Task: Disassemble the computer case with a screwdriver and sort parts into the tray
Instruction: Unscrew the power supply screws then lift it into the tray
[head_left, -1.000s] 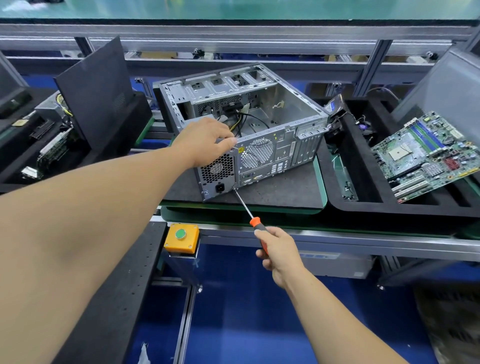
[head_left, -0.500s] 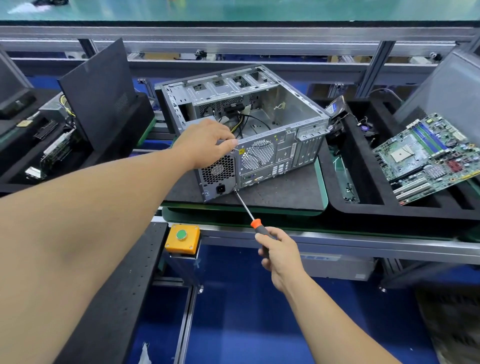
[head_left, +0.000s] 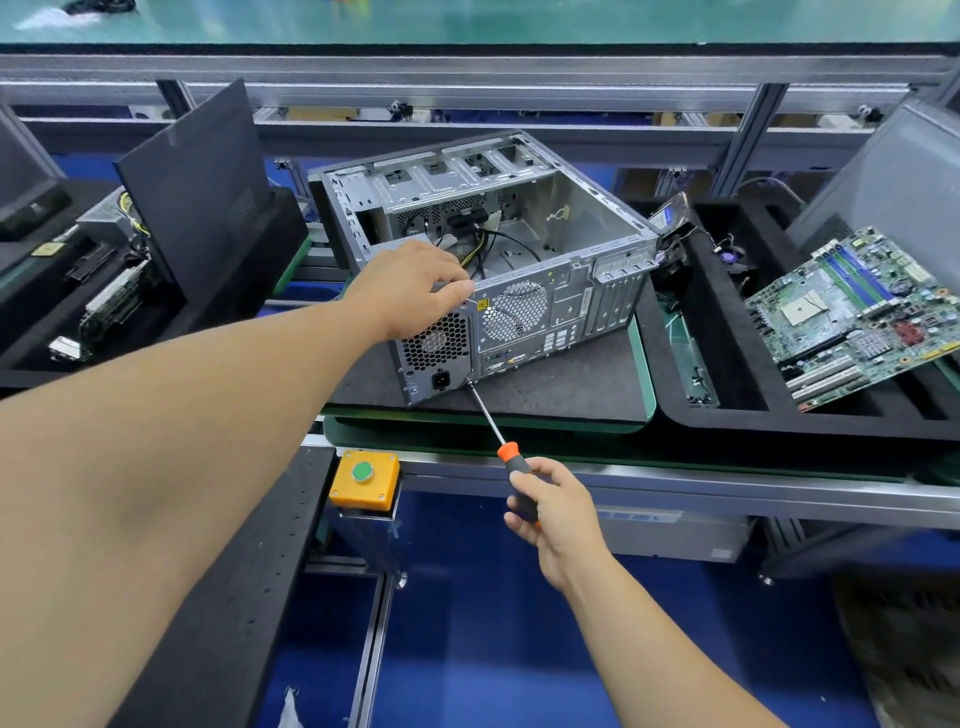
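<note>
An open grey computer case (head_left: 524, 260) lies on its side on a dark mat, rear panel facing me. My left hand (head_left: 410, 288) grips the top rear edge of the case above the power supply grille. My right hand (head_left: 550, 512) holds the orange-and-black handle of a screwdriver (head_left: 488, 415); its tip touches the lower rear panel beside the power socket. A black foam tray (head_left: 727, 410) to the right holds a green motherboard (head_left: 857, 306).
A yellow box with a green button (head_left: 363, 478) sits on the bench rail in front. A black side panel (head_left: 197, 176) leans upright at the left, over another tray with parts (head_left: 104, 306). A grey panel (head_left: 893, 176) leans at the far right.
The hands and the screwdriver keep the same positions against the case; only the view has shifted slightly.
</note>
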